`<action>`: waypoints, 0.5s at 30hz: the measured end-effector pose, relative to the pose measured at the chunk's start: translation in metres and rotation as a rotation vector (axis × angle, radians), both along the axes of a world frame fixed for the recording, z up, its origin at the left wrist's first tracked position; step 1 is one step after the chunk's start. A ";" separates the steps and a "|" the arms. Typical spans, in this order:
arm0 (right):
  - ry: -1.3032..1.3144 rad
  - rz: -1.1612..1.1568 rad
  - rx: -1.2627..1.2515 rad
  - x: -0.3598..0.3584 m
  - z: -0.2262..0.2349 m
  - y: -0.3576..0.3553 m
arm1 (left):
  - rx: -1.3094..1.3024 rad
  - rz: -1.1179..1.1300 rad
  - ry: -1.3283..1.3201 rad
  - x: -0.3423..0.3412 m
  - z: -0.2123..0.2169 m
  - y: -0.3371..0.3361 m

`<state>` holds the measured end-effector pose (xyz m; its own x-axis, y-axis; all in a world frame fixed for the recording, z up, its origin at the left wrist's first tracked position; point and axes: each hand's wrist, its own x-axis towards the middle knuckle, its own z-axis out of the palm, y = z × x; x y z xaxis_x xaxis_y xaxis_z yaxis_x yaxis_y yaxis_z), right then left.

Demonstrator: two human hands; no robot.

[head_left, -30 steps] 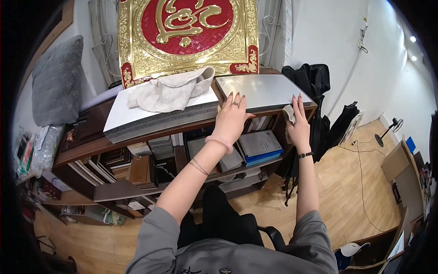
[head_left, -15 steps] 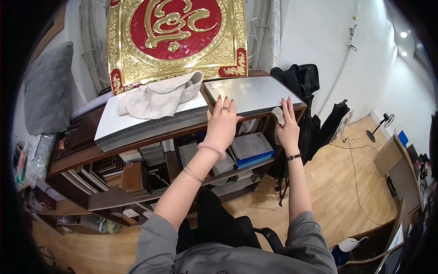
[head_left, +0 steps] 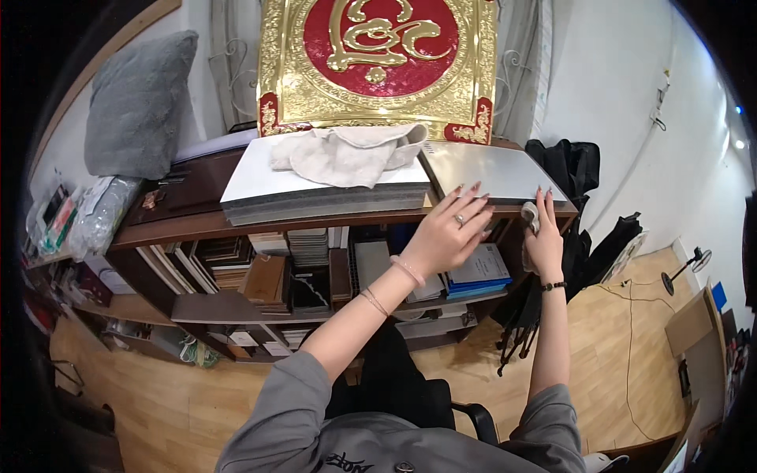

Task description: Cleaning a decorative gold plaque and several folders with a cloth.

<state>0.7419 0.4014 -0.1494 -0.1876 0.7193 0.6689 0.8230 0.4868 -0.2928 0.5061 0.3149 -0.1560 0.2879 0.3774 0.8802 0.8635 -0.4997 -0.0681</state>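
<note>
My left hand [head_left: 449,238] has its fingers spread at the front edge of a flat silver-grey panel [head_left: 493,167]; whether the fingertips touch it I cannot tell. At the panel's front right corner, my right hand [head_left: 546,246] grips a small greyish cloth [head_left: 530,214], its index and middle fingers stretched over the edge. The panel lies on a dark brown bookcase [head_left: 169,231]. To its left is a thick stack of sheets [head_left: 240,180], white on top and grey along the side. A crumpled beige cloth [head_left: 355,156] rests on that stack.
Behind the bookcase top stands a gold and red relief plaque [head_left: 277,83]. A grey cushion [head_left: 142,106] and plastic-wrapped items [head_left: 108,218] are at left. Books and boxes [head_left: 268,280] fill the shelves. Black bags [head_left: 569,169] hang at right, near a floor cable [head_left: 629,363] and small fan [head_left: 686,270].
The view has swung, so the scene sits further right. My left hand has drawn back from the panel's surface to its front edge. My right hand keeps the cloth at the corner.
</note>
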 end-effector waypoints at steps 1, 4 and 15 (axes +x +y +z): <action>0.002 0.017 -0.001 0.001 0.000 0.000 | 0.005 -0.082 0.009 -0.001 0.001 -0.013; -0.044 -0.038 -0.024 0.003 0.001 0.000 | 0.060 -0.041 -0.014 -0.019 0.020 -0.040; 0.031 0.063 -0.012 0.000 -0.011 0.010 | -0.317 0.361 -0.357 -0.119 0.087 -0.066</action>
<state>0.7423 0.4110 -0.1600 -0.2119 0.7149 0.6664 0.7814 0.5335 -0.3238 0.3867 0.2489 -0.0693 -0.2007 0.6566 0.7271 0.9245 -0.1186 0.3623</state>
